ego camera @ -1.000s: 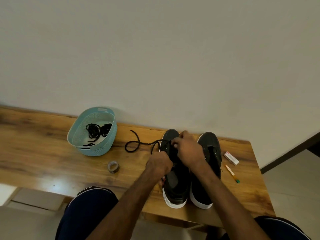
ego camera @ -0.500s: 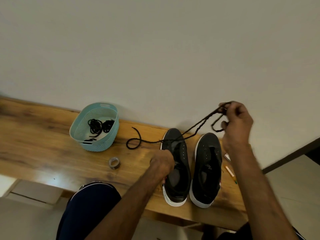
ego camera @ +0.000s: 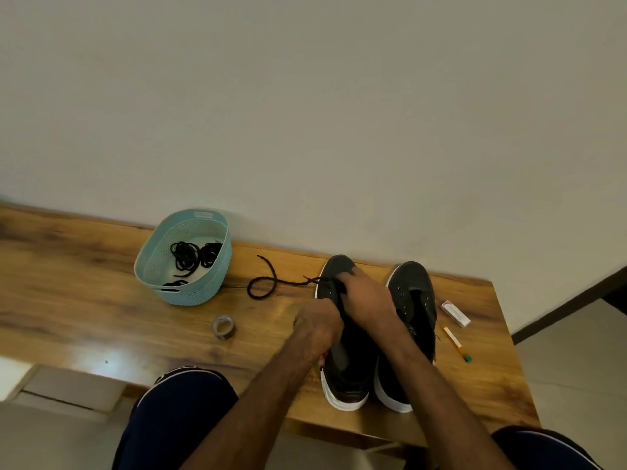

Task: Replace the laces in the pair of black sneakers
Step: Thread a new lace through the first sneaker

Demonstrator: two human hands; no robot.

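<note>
Pull done: the right hand [ego camera: 364, 295], raised high a moment ago, is brought back onto the black white-soled sneaker [ego camera: 349, 374], black cord lace [ego camera: 268, 284] pinched. The shoe is gripped by the left hand [ego camera: 319, 322] on the wooden table [ego camera: 101, 300]. Another threading pass is expected.

1. Honestly, nothing legible anywhere in this shot.
2. The small white box [ego camera: 455, 313] on the desk [ego camera: 84, 300] has some reddish print at one end, but it's way too tiny and blurry to read.
3. Sneakers [ego camera: 412, 279]: too dark to make out any lettering.
</note>
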